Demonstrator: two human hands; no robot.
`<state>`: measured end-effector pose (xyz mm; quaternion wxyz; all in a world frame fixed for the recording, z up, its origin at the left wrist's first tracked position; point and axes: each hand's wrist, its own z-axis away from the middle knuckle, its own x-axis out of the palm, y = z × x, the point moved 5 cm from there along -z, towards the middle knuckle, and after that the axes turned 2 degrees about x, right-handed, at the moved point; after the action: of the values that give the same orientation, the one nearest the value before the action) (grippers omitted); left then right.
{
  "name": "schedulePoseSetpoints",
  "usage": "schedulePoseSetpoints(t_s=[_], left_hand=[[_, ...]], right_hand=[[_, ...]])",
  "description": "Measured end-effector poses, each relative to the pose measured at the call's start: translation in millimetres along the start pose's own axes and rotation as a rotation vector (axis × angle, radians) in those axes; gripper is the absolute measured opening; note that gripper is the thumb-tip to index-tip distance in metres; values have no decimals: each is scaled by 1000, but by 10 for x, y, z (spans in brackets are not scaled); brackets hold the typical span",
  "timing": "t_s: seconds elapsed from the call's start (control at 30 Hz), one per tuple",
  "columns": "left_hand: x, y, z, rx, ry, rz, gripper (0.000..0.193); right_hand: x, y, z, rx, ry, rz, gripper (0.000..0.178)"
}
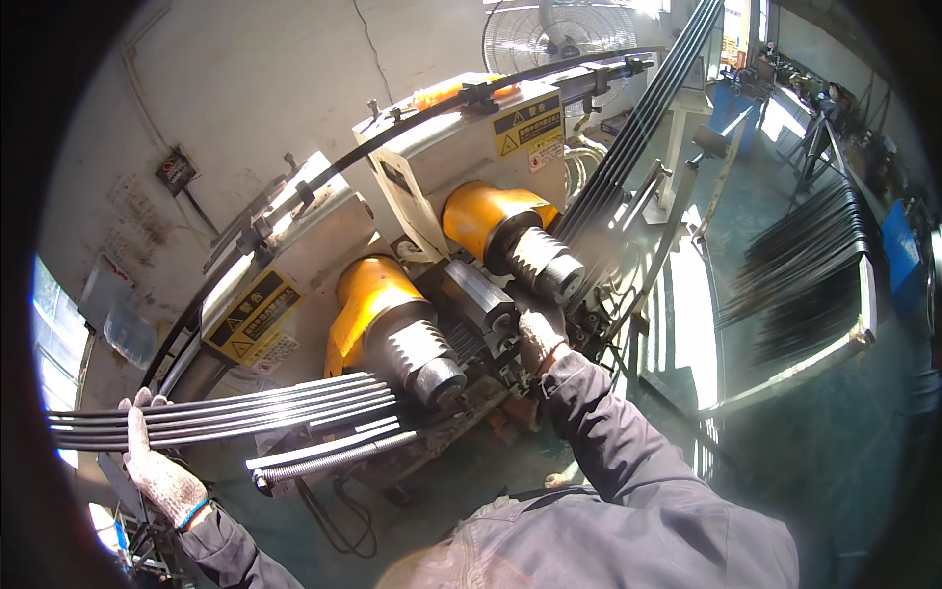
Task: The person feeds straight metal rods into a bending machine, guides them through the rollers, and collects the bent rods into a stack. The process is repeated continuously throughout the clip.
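My left hand (167, 478), in a pale knit glove with a blue cuff edge, grips a row of long metal rods (255, 404) near their left part. Its thumb crosses over them and the fingertips show beyond. The rods run right to a machine with two orange-yellow heads (378, 299), each with a ribbed, dark-ended metal cylinder (422, 358). At the middle of the machine, my right hand (538, 341), also gloved, is closed beside a dark metal block (474, 294). What its fingers hold, if anything, is hidden.
Dark long rods (638, 128) slope up from the machine's right side. A curved black rail (392, 142) spans its top. Below the held rods sits a ridged bar (334, 461). A rack of dark rods (805, 265) stands right; a large fan (559, 34) stands behind.
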<state>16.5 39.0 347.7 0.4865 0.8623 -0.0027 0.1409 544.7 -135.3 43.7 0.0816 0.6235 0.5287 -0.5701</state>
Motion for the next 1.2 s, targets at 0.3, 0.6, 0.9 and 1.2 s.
schedulePoseSetpoints(t_s=[0.3, 0.6, 0.9, 1.2], left_hand=[[1383, 496, 133, 68, -315, -94, 35], [2654, 583, 669, 678, -705, -556, 17], [2758, 438, 627, 374, -768, -257, 32], [2746, 414, 617, 376, -740, -265, 34]], right_hand=[[-139, 49, -95, 101, 96, -977, 29], [-229, 7, -53, 8, 205, -925, 41], [-198, 47, -97, 318, 61, -1098, 39], [-109, 61, -70, 443, -2, -1293, 39]])
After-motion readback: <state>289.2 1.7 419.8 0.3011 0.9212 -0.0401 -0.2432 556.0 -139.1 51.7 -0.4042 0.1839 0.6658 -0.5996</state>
